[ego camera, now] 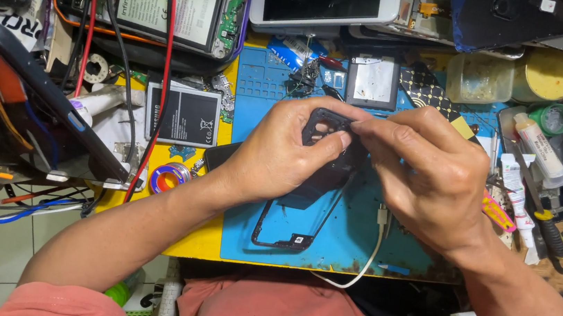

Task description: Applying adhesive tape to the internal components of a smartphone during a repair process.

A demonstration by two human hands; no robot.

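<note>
Well left of the left hand [282, 152] lies a flat black rectangular battery with a white label [182, 115]. That hand pinches the top of a thin black plastic phone frame [314, 182], which hangs below both hands over the blue mat [357, 235]. The right hand [426, 177], fingers curled, grips the same top edge; white glue tubes [528, 170] lie to its right.

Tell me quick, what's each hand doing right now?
Left hand: closed, gripping the top of the black phone frame.
Right hand: closed, fingertips pinching the same frame at its upper edge.
</note>
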